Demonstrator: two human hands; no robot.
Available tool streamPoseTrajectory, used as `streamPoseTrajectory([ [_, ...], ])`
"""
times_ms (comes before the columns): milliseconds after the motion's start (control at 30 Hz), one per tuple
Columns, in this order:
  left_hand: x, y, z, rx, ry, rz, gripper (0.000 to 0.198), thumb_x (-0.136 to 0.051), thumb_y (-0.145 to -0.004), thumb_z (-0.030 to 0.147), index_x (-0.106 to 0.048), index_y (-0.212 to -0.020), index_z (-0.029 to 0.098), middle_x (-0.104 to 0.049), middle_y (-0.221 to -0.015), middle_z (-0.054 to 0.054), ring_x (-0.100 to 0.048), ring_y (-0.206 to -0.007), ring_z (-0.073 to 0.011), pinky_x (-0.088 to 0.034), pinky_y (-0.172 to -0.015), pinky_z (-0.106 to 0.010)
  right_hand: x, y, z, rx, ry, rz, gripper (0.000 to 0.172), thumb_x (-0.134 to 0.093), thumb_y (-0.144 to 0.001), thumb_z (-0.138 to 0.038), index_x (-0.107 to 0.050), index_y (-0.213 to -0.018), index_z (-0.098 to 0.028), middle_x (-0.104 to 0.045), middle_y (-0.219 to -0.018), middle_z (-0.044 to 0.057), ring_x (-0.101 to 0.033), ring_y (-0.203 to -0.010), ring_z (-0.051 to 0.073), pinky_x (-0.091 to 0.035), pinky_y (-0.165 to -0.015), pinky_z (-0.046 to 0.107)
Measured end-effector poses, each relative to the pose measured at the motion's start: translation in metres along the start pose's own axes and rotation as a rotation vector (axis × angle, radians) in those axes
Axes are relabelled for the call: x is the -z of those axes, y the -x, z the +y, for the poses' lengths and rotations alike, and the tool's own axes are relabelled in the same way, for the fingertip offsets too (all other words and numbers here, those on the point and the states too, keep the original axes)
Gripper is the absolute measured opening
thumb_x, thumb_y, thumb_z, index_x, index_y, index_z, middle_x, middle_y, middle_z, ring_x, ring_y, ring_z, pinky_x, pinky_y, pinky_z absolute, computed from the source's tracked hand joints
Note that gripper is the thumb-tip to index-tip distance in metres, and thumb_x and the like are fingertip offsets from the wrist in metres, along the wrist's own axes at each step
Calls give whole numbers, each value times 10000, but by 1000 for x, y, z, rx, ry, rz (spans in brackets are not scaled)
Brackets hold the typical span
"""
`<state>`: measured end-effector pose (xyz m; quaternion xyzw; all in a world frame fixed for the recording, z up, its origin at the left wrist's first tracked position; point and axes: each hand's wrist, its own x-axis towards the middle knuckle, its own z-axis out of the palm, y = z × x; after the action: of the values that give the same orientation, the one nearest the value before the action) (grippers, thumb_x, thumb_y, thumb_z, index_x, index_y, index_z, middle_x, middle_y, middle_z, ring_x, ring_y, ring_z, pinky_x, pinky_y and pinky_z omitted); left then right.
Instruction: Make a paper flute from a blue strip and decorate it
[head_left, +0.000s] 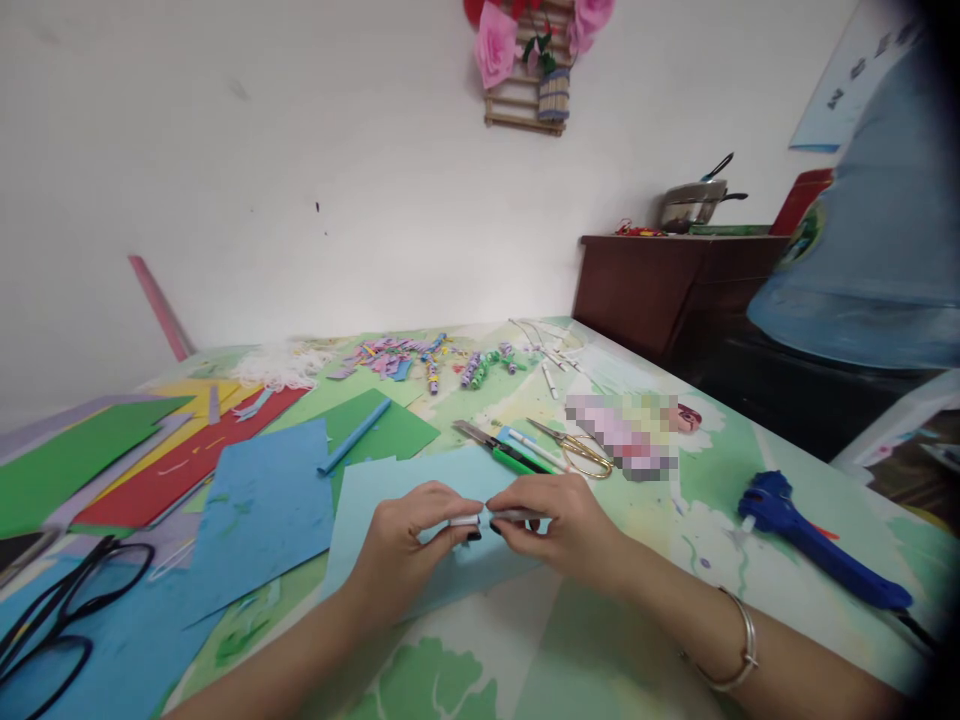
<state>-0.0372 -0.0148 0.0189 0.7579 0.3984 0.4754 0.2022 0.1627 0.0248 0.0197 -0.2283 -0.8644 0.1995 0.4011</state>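
Observation:
My left hand [416, 540] is closed in a pinch on a small white paper tube [463, 520]. Facing it, my right hand [566, 520] pinches a thin whitish stick [516, 515], its exact kind too small to make out. The fingertips of both hands are close together, just above a light blue sheet of paper [375, 500]. Behind my right hand lie a green utility knife [517, 458], a white stick [536, 450] and gold-handled scissors [585, 455].
Coloured paper sheets [262, 510] and black-handled scissors [82, 600] lie to the left, with a rolled blue tube [354, 437]. Paper strips [386, 355] and wrapped sticks [484, 368] are at the back. A blue glue gun [817, 545] rests at right, near a water jug [870, 250].

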Motion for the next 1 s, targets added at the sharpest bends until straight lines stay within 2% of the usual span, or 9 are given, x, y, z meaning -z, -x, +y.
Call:
streamPoseTrajectory([
  [133, 0, 0, 1, 175, 51, -56, 160, -657, -784, 218, -758, -908, 219, -742, -802, -44, -669, -742, -181, -516, -695, -278, -3, 3, 2, 128, 109, 64, 146, -550, -838, -188, -639, -952, -167, -682, -700, 35, -576, -548, 92, -444, -495, 172],
  [233, 1, -1, 4, 256, 57, -93, 171, -650, -788, 231, -755, -921, 211, -738, -812, -36, -666, -757, -181, -502, -717, -271, -4, 4, 4, 180, 158, 66, 141, -538, -856, -186, -617, -971, -171, -680, -719, 38, -578, -549, 93, -457, -513, 181],
  [500, 0, -2, 6, 312, 61, -125, 179, -613, -813, 286, -725, -917, 192, -741, -898, -40, -666, -839, -200, -495, -797, -286, -3, 6, 5, 275, 316, 53, 140, -519, -870, -155, -588, -991, -153, -659, -698, 44, -571, -536, 103, -443, -506, 195],
  [700, -6, -1, 3, 378, 290, -153, 243, -588, -838, 338, -688, -967, 159, -717, -936, -59, -639, -851, -187, -490, -768, -270, -1, 7, 2, 339, 426, 71, 154, -512, -884, -152, -557, -1030, -138, -658, -701, 49, -585, -548, 114, -452, -526, 209],
  [800, -9, -1, 4, 424, 365, -139, 276, -600, -824, 358, -680, -975, 141, -708, -894, -62, -620, -790, -175, -481, -717, -262, -1, 6, 1, 350, 481, 64, 155, -504, -892, -154, -552, -1038, -133, -663, -711, 57, -603, -582, 132, -457, -536, 224],
  [1000, -10, -2, 6, 448, 357, -143, 272, -609, -807, 373, -688, -914, 136, -675, -764, -36, -571, -696, -151, -447, -658, -247, -1, 6, 2, 357, 475, 58, 179, -492, -886, -143, -550, -1054, -124, -662, -703, 54, -596, -567, 124, -463, -531, 219],
])
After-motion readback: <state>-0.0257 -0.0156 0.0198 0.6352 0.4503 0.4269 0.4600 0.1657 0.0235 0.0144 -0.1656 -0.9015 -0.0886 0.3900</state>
